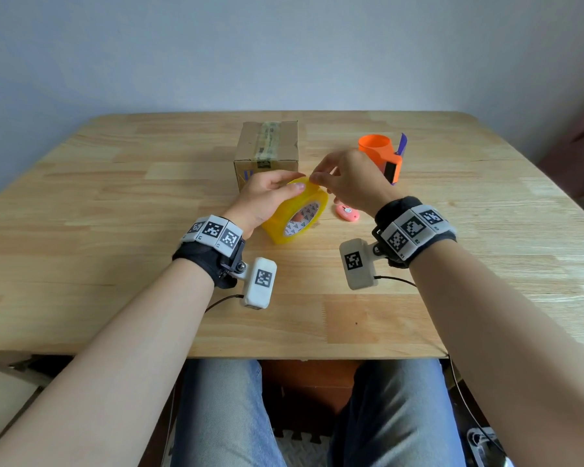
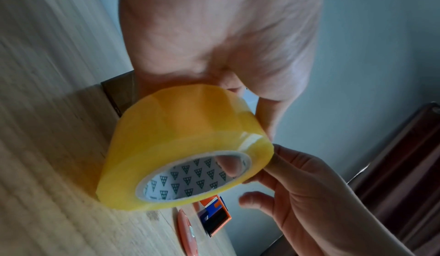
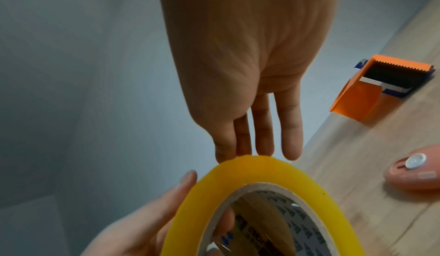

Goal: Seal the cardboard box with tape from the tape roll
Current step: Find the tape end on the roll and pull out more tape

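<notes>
A yellow tape roll [image 1: 297, 214] stands on edge on the wooden table [image 1: 115, 203], just in front of the cardboard box [image 1: 267, 150]. The box is closed, with an old tape strip along its top. My left hand [image 1: 284, 192] grips the roll, thumb over the outer turn and a finger inside the core [image 2: 228, 166]. My right hand [image 1: 314, 178] meets the roll's upper rim: fingertips [image 3: 262, 147] on the outer surface, thumb [image 2: 276, 156] against the side face. No lifted tape end can be made out.
An orange tape dispenser [image 1: 381, 153] with a serrated blade stands to the right of the box, behind my right hand. A small pink cutter [image 1: 346, 212] lies on the table just right of the roll. A pale wall runs along the table's far edge.
</notes>
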{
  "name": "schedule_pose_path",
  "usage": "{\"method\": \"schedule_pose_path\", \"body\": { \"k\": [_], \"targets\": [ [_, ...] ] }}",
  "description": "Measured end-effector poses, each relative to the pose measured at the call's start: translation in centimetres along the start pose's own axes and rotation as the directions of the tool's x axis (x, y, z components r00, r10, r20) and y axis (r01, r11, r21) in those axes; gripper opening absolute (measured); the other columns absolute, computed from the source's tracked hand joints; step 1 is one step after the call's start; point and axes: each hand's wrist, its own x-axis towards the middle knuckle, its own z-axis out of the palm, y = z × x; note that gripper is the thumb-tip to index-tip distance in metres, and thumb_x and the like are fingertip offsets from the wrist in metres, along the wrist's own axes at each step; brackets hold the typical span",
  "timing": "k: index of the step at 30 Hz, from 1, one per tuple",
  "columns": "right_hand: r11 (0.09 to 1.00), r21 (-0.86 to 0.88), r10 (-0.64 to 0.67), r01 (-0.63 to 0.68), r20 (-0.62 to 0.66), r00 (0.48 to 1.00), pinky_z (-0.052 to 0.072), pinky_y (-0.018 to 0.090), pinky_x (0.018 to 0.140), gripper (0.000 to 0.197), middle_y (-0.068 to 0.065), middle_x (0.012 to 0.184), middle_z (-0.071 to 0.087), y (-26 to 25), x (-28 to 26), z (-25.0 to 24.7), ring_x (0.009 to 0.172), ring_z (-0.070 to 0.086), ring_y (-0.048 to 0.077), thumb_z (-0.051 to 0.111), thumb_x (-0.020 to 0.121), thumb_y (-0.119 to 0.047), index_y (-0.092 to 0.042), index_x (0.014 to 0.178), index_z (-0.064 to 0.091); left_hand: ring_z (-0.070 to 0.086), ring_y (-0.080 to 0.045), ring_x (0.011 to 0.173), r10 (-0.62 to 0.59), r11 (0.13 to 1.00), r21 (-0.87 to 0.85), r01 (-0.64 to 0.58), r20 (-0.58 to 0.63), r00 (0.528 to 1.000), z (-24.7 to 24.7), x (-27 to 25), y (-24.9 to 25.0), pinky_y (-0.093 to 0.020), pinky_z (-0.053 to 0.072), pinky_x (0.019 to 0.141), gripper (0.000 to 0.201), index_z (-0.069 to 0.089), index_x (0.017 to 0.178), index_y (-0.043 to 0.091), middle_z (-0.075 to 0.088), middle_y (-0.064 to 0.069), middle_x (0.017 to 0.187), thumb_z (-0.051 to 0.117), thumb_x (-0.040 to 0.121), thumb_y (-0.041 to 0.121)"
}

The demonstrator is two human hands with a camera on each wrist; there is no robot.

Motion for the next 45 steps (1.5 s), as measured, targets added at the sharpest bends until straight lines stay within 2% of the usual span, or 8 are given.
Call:
{"method": "schedule_pose_path", "body": {
  "k": [9,15,19,24,29,37,42,45],
  "targets": [
    [0.998,0.025,0.055,-0.055,0.008,0.998,0.054,0.018,0.047,0.015,-0.002,0.074,0.07,0.1,-0.6,-0.6,0.05,0.068,0.002,0.065,0.1,-0.024,-0.011,0.103,0.072,0.071,-0.012,0.104,0.022,1.0,0.018,-0.022,-0.035,0.999,0.7,-0.1,0.1,-0.031,0.057,0.093,0.028,0.071,0.12,0.026,0.075,-0.001,0.113,0.07,0.093,0.035],
    [0.984,0.092,0.154,-0.154,0.006,0.988,0.052,0.019,0.04,0.014,0.009,0.067,0.071,0.0,-0.7,-1.3,0.045,0.071,0.015,0.065,0.1,-0.018,-0.007,0.098,0.073,0.072,-0.012,0.103,0.015,0.999,-0.052,-0.015,0.003,1.0,0.8,-0.9,-0.1,-0.034,0.057,0.094,0.025,0.072,0.118,0.025,0.076,0.001,0.112,0.071,0.093,0.027],
    [0.991,0.009,0.133,-0.133,0.013,0.991,0.034,0.008,0.033,0.014,0.003,0.089,0.071,-0.2,-1.0,-1.6,0.045,0.068,0.007,0.065,0.1,-0.021,-0.01,0.099,0.075,0.073,-0.016,0.105,0.027,0.999,-0.02,-0.027,-0.026,0.999,0.8,-1.0,0.3,-0.036,0.058,0.095,0.037,0.07,0.126,0.014,0.076,-0.006,0.114,0.075,0.091,0.024],
    [0.995,-0.04,0.095,-0.095,0.005,0.995,0.036,0.011,0.034,0.011,0.003,0.092,0.075,-1.1,-1.0,-2.5,0.047,0.071,0.011,0.064,0.1,-0.021,-0.016,0.093,0.071,0.073,-0.026,0.102,-0.002,1.0,0.008,0.003,-0.067,0.998,1.4,-0.8,0.7,-0.038,0.06,0.087,0.03,0.071,0.115,0.03,0.074,-0.013,0.112,0.078,0.086,0.033],
    [0.987,-0.161,0.025,-0.024,0.007,1.0,0.056,0.027,0.05,0.013,0.006,0.097,0.075,-2.5,-0.7,-3.5,0.062,0.073,0.021,0.063,0.1,-0.021,-0.012,0.1,0.073,0.065,-0.013,0.095,0.004,1.0,0.022,-0.003,-0.08,0.997,1.6,-0.6,1.1,-0.015,0.054,0.07,0.037,0.071,0.124,0.03,0.069,-0.007,0.116,0.077,0.088,0.032],
    [0.962,-0.269,-0.04,0.036,-0.009,0.999,0.042,0.027,0.073,0.014,0.004,0.103,0.075,-3.7,-0.6,-3.6,0.095,0.068,0.022,0.063,0.098,-0.021,-0.015,0.1,0.075,0.055,0.001,0.081,0.023,0.998,0.061,-0.016,-0.123,0.992,2.2,-0.8,1.2,-0.006,0.047,0.059,0.033,0.071,0.122,0.026,0.067,-0.013,0.125,0.075,0.089,0.031],
    [0.958,-0.284,-0.026,0.041,0.058,0.998,0.041,0.026,0.081,0.017,0.0,0.111,0.07,-3.7,-0.5,-4.2,0.1,0.062,0.015,0.067,0.097,-0.026,-0.014,0.108,0.074,0.073,-0.016,0.078,-0.1,0.995,-0.032,0.098,-0.091,0.991,2.2,-1.3,1.5,-0.036,0.063,0.059,0.036,0.067,0.116,0.031,0.069,-0.008,0.109,0.079,0.083,0.04],
    [0.971,-0.232,-0.045,0.063,0.086,0.995,0.046,0.017,0.07,0.012,0.002,0.106,0.076,-4.0,-0.6,-4.5,0.074,0.062,0.003,0.073,0.092,-0.013,-0.015,0.104,0.076,0.066,-0.019,0.091,-0.082,0.997,-0.013,0.081,-0.126,0.989,1.7,-1.3,1.8,-0.04,0.064,0.066,0.025,0.069,0.109,0.03,0.066,-0.011,0.118,0.074,0.087,0.041]
  ]
}}
